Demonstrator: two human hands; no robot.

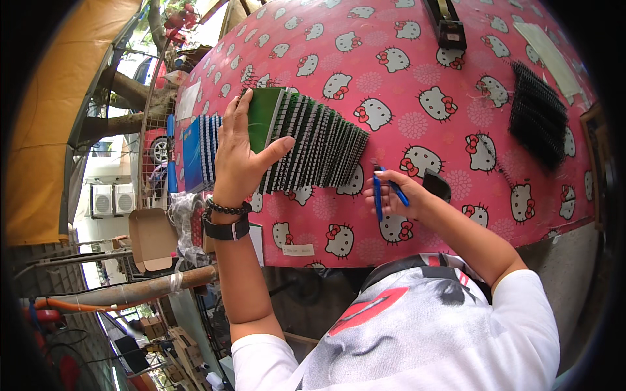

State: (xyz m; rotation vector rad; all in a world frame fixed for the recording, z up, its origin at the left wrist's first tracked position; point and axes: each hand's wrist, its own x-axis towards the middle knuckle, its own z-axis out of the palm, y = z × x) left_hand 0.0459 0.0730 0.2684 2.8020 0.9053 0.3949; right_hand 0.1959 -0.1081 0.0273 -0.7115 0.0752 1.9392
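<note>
A stack of green spiral notebooks (264, 117) leans in an overlapping row on the pink table, their coil-bound edges fanned toward the right. My left hand (241, 146) lies against the left side of this row, fingers stretched out and thumb spread over the top green cover. Right of the row, my right hand (398, 195) holds blue-handled pliers (377, 201), its fingers around the handles and the small jaws pointing away from me. Blue spiral notebooks (193, 153) stand just left of my left hand, partly hidden by it.
A pile of black binding coils (538, 117) lies at the right, beside a pale strip (548, 58). A black tape dispenser (450, 29) sits at the far edge. Behind my right hand is a dark object (437, 186). Clear plastic wrap (188, 225) hangs at the table's left corner.
</note>
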